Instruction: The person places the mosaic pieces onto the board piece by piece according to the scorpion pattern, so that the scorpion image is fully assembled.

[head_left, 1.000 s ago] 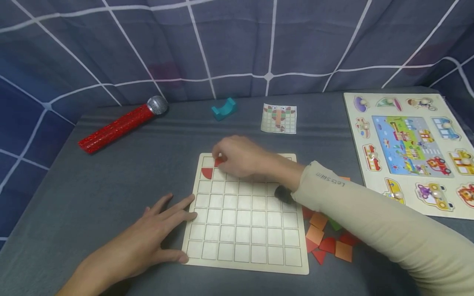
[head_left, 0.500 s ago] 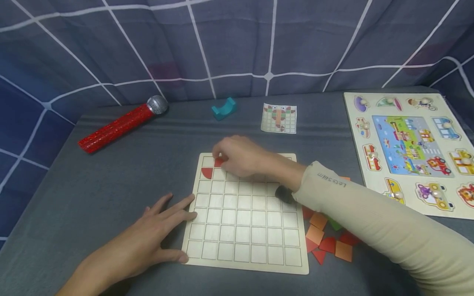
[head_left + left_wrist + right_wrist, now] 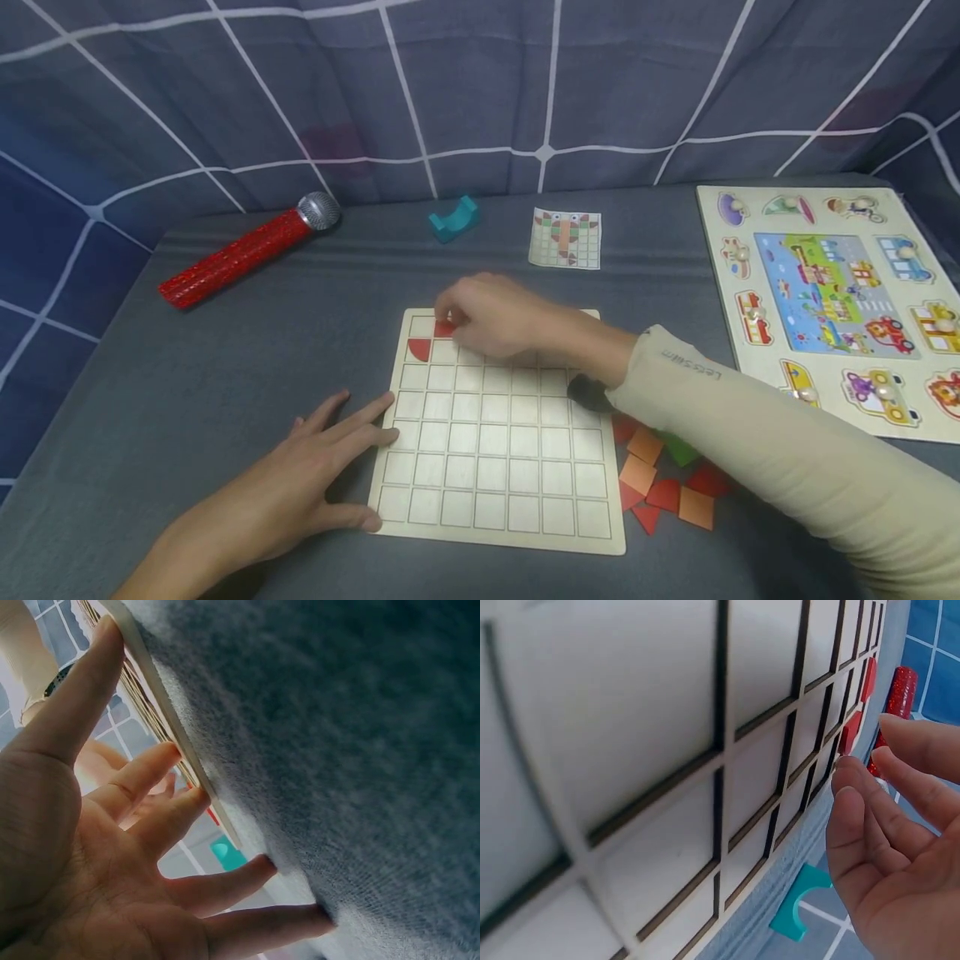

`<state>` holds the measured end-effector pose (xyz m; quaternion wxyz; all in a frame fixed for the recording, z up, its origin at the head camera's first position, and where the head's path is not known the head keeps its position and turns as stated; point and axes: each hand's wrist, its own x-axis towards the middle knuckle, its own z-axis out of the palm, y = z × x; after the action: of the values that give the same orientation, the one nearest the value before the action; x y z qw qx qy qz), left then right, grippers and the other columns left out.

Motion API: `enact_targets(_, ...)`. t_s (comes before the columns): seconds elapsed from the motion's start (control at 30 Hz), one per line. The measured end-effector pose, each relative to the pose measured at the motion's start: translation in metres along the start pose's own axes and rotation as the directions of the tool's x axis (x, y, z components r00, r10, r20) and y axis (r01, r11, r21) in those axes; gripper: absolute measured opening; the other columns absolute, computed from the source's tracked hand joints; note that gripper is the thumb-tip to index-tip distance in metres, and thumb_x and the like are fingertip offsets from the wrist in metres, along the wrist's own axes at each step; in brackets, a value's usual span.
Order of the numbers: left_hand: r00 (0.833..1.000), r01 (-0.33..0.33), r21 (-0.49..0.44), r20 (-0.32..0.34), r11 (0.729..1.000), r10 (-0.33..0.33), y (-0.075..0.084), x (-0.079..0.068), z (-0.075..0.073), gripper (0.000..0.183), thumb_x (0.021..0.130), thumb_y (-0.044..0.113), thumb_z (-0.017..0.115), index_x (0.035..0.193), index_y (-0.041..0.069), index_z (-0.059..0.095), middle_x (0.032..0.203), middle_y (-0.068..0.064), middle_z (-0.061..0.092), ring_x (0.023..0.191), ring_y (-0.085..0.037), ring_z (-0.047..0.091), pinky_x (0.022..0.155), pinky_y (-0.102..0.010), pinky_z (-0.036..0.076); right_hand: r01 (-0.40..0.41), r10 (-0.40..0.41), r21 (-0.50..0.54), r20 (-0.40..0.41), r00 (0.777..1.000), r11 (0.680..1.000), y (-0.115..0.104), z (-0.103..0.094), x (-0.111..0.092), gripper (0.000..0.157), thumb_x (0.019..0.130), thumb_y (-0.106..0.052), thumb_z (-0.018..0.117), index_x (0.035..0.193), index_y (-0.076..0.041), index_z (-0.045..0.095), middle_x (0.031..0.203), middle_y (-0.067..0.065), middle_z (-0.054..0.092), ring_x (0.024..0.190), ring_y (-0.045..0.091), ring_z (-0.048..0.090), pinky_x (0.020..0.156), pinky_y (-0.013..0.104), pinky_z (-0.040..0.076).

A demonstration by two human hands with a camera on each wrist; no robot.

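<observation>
A pale wooden grid board (image 3: 495, 475) lies flat in the middle of the table. My left hand (image 3: 296, 487) is spread at its left side, with thumb and two fingertips against the edge, as the left wrist view (image 3: 135, 847) also shows. Over the top rows, my right hand (image 3: 491, 312) has its fingers loosely bent beside a red tile (image 3: 444, 329) set in the second square of the top row. In the right wrist view, a gap shows between thumb and fingers, with that tile (image 3: 851, 733) just beyond. A red quarter-circle tile (image 3: 420, 350) sits in the second row's first square.
Loose red, orange and green tiles (image 3: 637, 475) lie right of the board, partly under the right sleeve (image 3: 720, 417). Behind are a red microphone (image 3: 240, 258), a teal curved block (image 3: 454, 220) and a pattern card (image 3: 565, 240). A peg puzzle (image 3: 720, 275) stands at right.
My right hand has drawn slightly to the right, off the red tile, which stays in its top-row square. The left hand keeps its place at the board's edge.
</observation>
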<state>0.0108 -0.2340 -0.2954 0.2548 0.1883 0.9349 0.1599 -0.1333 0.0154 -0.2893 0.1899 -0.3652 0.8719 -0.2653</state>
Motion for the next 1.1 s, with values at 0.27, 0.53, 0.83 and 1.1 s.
enact_targets(0.27, 1.000, -0.016, 0.003, -0.012, 1.000, 0.016, 0.000, 0.000, 0.000, 0.081, 0.068, 0.061, 0.078, 0.139, 0.034, 0.053, 0.161, 0.008, 0.024, 0.142, -0.051, 0.017, 0.094, -0.081, 0.023, 0.042, -0.040, 0.031, -0.060, 0.997, 0.999, 0.013, 0.001, -0.041, 0.028, 0.090, -0.003, 0.059, 0.116, -0.004, 0.070, 0.099, 0.002, 0.068, 0.090, 0.017, 0.059, 0.089, 0.035, 0.048)
enact_targets(0.53, 1.000, -0.010, 0.000, -0.015, 1.000, 0.010, 0.001, -0.001, 0.001, 0.082, 0.066, 0.059, 0.080, 0.139, 0.033, 0.053, 0.161, 0.007, 0.025, 0.143, -0.050, 0.017, 0.094, -0.081, 0.023, -0.001, 0.005, 0.039, -0.115, 0.993, 0.999, 0.026, 0.004, -0.097, 0.026, 0.089, -0.005, 0.063, 0.113, -0.008, 0.071, 0.108, -0.001, 0.067, 0.099, 0.015, 0.061, 0.091, 0.040, 0.049)
enact_targets(0.83, 1.000, 0.016, -0.003, 0.005, 1.000, -0.016, 0.000, -0.001, -0.001, 0.082, 0.066, 0.060, 0.080, 0.139, 0.033, 0.054, 0.161, 0.008, 0.025, 0.143, -0.050, 0.016, 0.096, -0.080, 0.022, -0.082, 0.077, -0.031, -0.127, 0.989, 0.996, 0.039, 0.002, -0.141, 0.029, 0.085, -0.007, 0.073, 0.114, -0.015, 0.072, 0.109, -0.006, 0.065, 0.097, 0.012, 0.059, 0.087, 0.042, 0.051)
enact_targets(1.1, 1.000, -0.004, -0.001, 0.003, 1.000, 0.004, 0.000, -0.002, -0.001, 0.082, 0.067, 0.059, 0.079, 0.140, 0.034, 0.052, 0.161, 0.009, 0.023, 0.143, -0.051, 0.016, 0.096, -0.079, 0.022, -0.101, 0.089, -0.119, -0.107, 0.990, 0.988, 0.048, 0.002, -0.164, 0.031, 0.083, -0.018, 0.080, 0.112, -0.019, 0.073, 0.105, -0.010, 0.063, 0.092, 0.010, 0.058, 0.081, 0.039, 0.052)
